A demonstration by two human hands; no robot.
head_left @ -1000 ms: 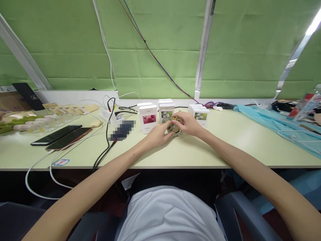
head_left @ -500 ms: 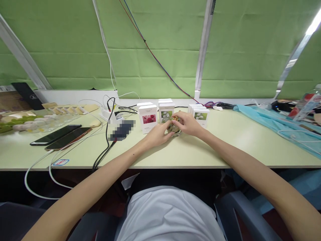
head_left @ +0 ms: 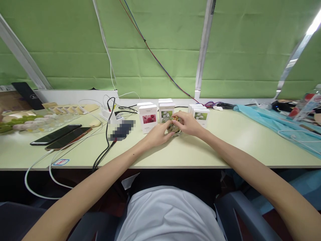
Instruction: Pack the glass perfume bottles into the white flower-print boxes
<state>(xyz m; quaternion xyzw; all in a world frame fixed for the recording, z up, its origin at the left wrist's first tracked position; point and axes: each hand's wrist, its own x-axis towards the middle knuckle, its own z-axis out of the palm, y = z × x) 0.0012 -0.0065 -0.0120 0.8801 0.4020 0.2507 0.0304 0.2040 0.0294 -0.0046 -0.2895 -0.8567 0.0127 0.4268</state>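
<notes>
A small clear glass bottle (head_left: 176,130) with a gold neck stands on the table between my hands; it looks like a perfume bottle. My left hand (head_left: 158,134) is closed on its left side, with the thumb low against the glass. Fingers of my right hand (head_left: 188,123) curl over the top and right side, close to the gold part. Both hands partly cover the bottle. Behind them are upright white cartons: one with a red flower picture (head_left: 147,126), one with a green and white picture (head_left: 166,107), and one with white flowers (head_left: 200,116).
Two phones (head_left: 67,139) lie to the left with white cables. Nearer the middle are a power strip (head_left: 108,115), black cables and a blurred-out dark object (head_left: 122,130). Glassware and green and pale round items sit far left. Blue sheeting (head_left: 265,122) covers the right side.
</notes>
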